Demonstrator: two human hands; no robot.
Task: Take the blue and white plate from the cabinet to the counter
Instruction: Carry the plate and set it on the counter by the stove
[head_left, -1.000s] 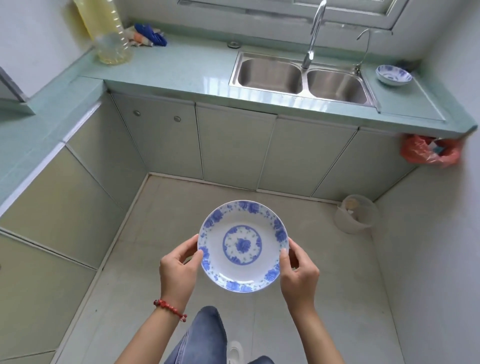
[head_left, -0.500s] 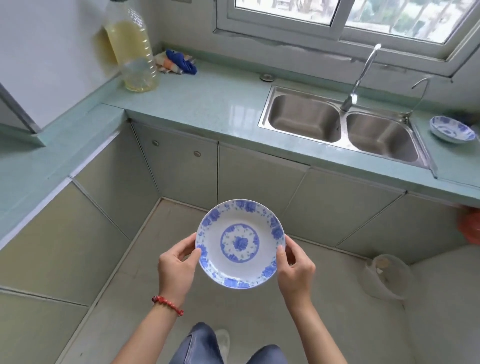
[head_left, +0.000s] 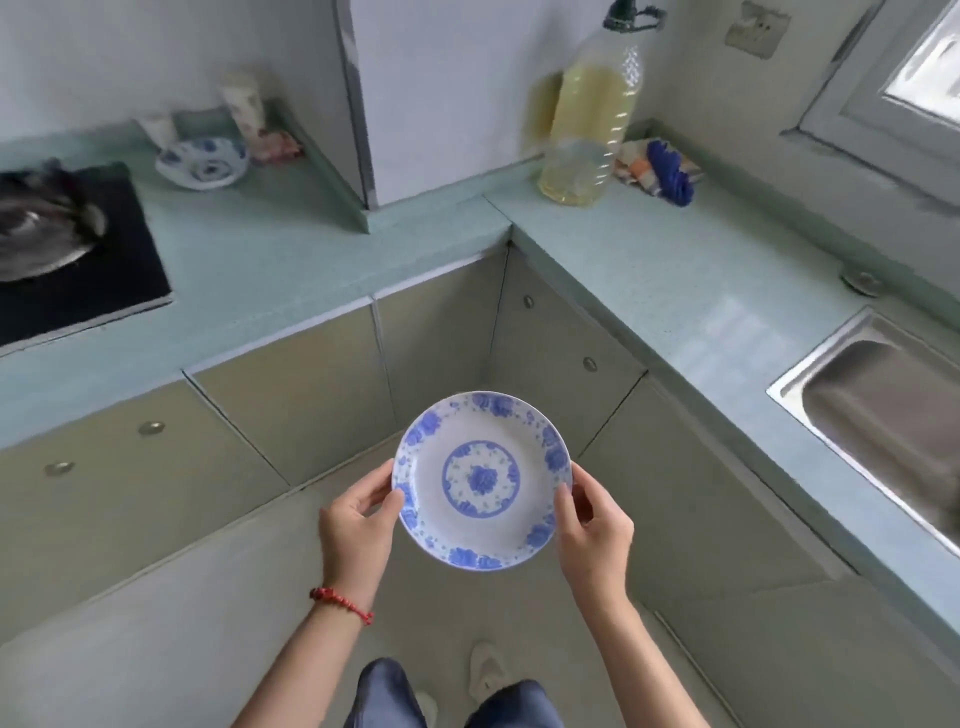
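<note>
The blue and white plate (head_left: 482, 480) with a floral rim and a flower medallion hangs level above the floor, in front of the corner where two runs of cabinets meet. My left hand (head_left: 356, 525) grips its left rim and my right hand (head_left: 595, 527) grips its right rim. The pale green counter (head_left: 291, 270) wraps around the corner beyond the plate, at a higher level. All cabinet doors (head_left: 306, 410) in sight are closed.
A black hob (head_left: 104, 270) with a wok (head_left: 36, 228) sits far left, a blue and white bowl (head_left: 201, 162) behind it. A large oil bottle (head_left: 587, 124) and a cloth (head_left: 660, 169) stand at the corner. A steel sink (head_left: 883, 410) lies at right.
The view has swung left from the sink toward the counter corner and hob. Both hands still hold the plate in front of me, in much the same pose.
</note>
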